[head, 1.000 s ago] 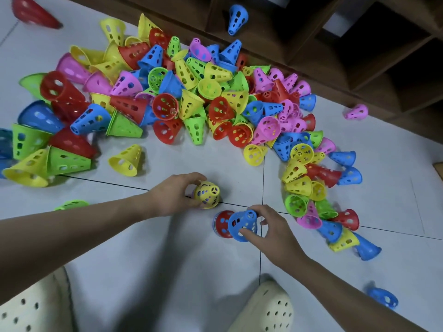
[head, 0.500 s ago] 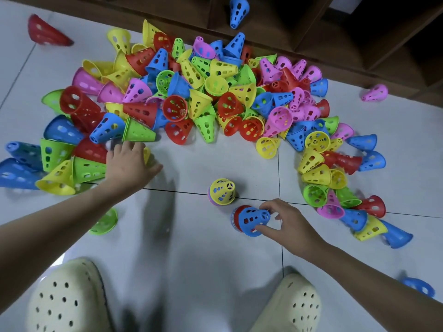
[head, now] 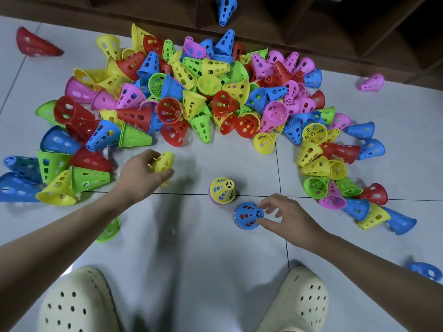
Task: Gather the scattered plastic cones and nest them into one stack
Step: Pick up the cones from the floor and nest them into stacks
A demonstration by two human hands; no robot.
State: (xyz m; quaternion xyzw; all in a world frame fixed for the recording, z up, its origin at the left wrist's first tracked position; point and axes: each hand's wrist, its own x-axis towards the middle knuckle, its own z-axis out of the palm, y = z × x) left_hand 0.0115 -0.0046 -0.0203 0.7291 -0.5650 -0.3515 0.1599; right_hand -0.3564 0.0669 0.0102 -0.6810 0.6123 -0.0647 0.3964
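At the bottom of the frame are my two cream clogs [head: 74,305] on the white tiled floor [head: 191,259]. Just above them, right of centre, my right hand [head: 287,219] pinches the tip of the blue-topped stack [head: 248,215] with thumb and fingertips. Just beside it, up and to the left, stands a second short stack capped by a yellow cone [head: 222,189]. Left of centre, my left hand [head: 141,174] grips a loose yellow cone [head: 164,162] lifted at the edge of the heap. I judge I am mid-gather: next this cone must turn wide mouth down and drop over a stack. Filling the upper half lies the big pile of cones [head: 191,97], hardly dented.
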